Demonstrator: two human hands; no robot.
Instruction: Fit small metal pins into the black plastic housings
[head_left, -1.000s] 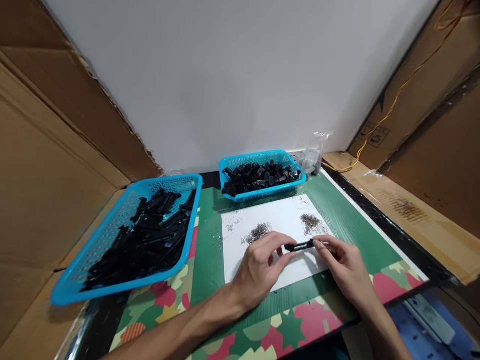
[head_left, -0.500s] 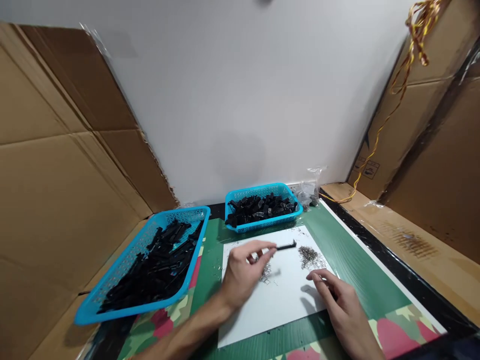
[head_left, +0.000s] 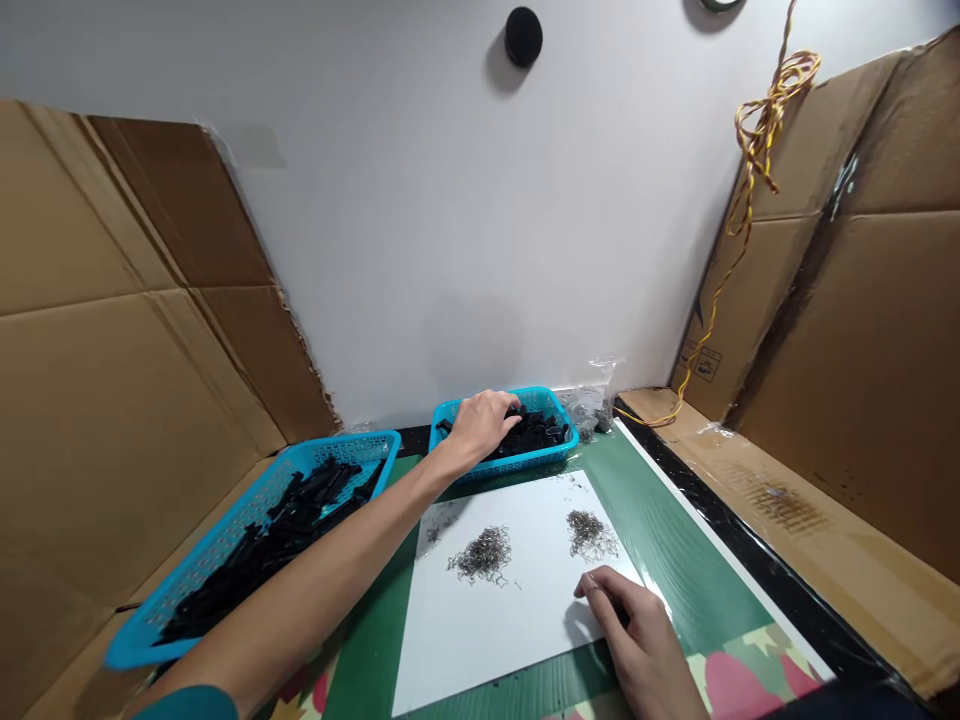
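My left hand reaches over the back blue basket, its fingers down at the black parts inside; whether it grips one is hidden. Resting by the right edge of a white sheet is my right hand, with thumb and forefinger tips together; anything between them is too small to make out. Two piles of tiny metal pieces lie on the sheet, one left of centre and one at the right, just beyond my right hand.
A larger blue basket of long black parts stands at the left, under my left forearm. Clear plastic bags sit right of the back basket. Cardboard walls flank both sides; a yellow-brown cord hangs at the right.
My left hand has moved from above the sheet, where it held a thin black part, to the back basket. That part no longer shows. The camera view has tilted up and shifted.
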